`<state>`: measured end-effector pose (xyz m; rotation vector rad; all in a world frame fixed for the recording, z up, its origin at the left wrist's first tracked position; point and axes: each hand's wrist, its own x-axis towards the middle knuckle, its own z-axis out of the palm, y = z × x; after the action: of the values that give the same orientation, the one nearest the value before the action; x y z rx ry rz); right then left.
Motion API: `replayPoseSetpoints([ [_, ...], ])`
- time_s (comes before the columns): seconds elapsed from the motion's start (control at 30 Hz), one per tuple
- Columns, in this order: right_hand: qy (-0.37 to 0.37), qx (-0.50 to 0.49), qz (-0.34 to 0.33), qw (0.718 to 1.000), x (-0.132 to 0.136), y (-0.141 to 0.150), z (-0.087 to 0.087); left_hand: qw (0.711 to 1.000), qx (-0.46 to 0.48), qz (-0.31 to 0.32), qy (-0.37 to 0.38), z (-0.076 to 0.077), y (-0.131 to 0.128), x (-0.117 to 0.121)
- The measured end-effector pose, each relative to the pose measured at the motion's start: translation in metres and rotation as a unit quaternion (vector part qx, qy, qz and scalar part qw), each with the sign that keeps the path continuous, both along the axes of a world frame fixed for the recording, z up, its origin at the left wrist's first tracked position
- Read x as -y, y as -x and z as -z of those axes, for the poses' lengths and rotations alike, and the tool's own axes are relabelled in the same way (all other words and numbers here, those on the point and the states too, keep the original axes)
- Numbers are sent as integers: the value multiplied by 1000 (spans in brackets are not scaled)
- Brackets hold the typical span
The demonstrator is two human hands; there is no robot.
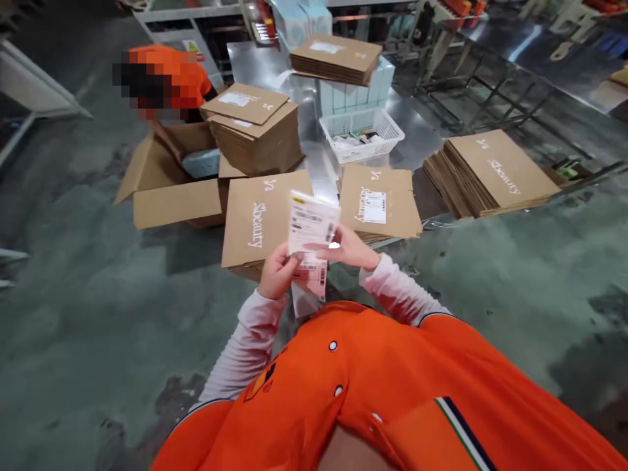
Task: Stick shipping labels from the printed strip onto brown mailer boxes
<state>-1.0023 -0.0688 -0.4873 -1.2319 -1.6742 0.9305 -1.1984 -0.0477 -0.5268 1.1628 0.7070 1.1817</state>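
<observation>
White printed label sheets (313, 226) are pinched at their lower left by the nearly closed fingers of the left hand (277, 271); beside their right edge, the right hand (350, 247) is half-curled, its grip unclear. At two o'clock, a flat brown cardboard carton (396, 209) is labelled; at ten, no label is seen on a white-lettered brown carton (241, 219).

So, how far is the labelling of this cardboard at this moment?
It looks partly done. Labels already show on top of the middle front stack, the rear left stack and the far stack. In hand: the left hand holds printed label sheets; the right hand is at them. Probably left to do: the right stack and front left stack, whose visible tops show no label.
</observation>
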Motion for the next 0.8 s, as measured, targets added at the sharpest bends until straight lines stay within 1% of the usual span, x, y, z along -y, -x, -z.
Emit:
replayPoseSetpoints([
  [0.03, -7, -42, 8, 999, 1, 21, 9, 1000, -16, 12, 1, 0, 0, 2],
  [0.07, -4, -64, 18, 998, 3, 37, 17, 1000, -17, 5, 7, 1, 2, 2],
  [0.13, 24, -64, 11, 998, 4, 52, 24, 998, 4, -55, 34, 1, 6, 0],
  [0.17, 35, -49, 3, 998, 2, 54, 23, 995, 14, -87, 51, 3, 9, -1],
  [0.2, 37, -27, 4, 999, -1, 53, 20, 992, 17, -106, 68, 4, 11, -2],
  [0.27, 20, 25, 32, 999, -10, 50, 9, 989, 25, -118, 90, 10, 13, -1],
  [0.33, 1, 84, 45, 995, -18, 50, -1, 989, 42, -116, 82, 15, 12, 3],
  [0.4, -14, 120, 37, 992, -23, 54, -4, 987, 41, -137, 71, 21, 8, 8],
  [0.47, -32, 133, 41, 990, -25, 59, -1, 979, 11, -192, 70, 26, 4, 11],
  [0.53, -41, 141, 46, 988, -31, 65, 3, 961, -16, -264, 78, 31, 3, 10],
  [0.57, -40, 144, 39, 988, -36, 68, 5, 954, -19, -287, 85, 34, 4, 8],
  [0.6, -41, 148, 28, 988, -45, 70, 6, 952, -13, -292, 93, 37, 6, 4],
  [0.63, -48, 154, 18, 987, -56, 73, 8, 955, -1, -277, 105, 41, 8, 1],
  [0.67, -61, 164, 13, 984, -70, 76, 9, 961, 18, -245, 124, 46, 10, -3],
  [0.73, -95, 205, 30, 974, -105, 81, 14, 969, 62, -161, 174, 59, 16, -8],
  [0.77, -104, 235, 51, 965, -124, 83, 18, 967, 84, -129, 201, 67, 18, -9],
  [0.8, -104, 272, 73, 954, -142, 84, 22, 962, 101, -113, 225, 75, 20, -7],
])
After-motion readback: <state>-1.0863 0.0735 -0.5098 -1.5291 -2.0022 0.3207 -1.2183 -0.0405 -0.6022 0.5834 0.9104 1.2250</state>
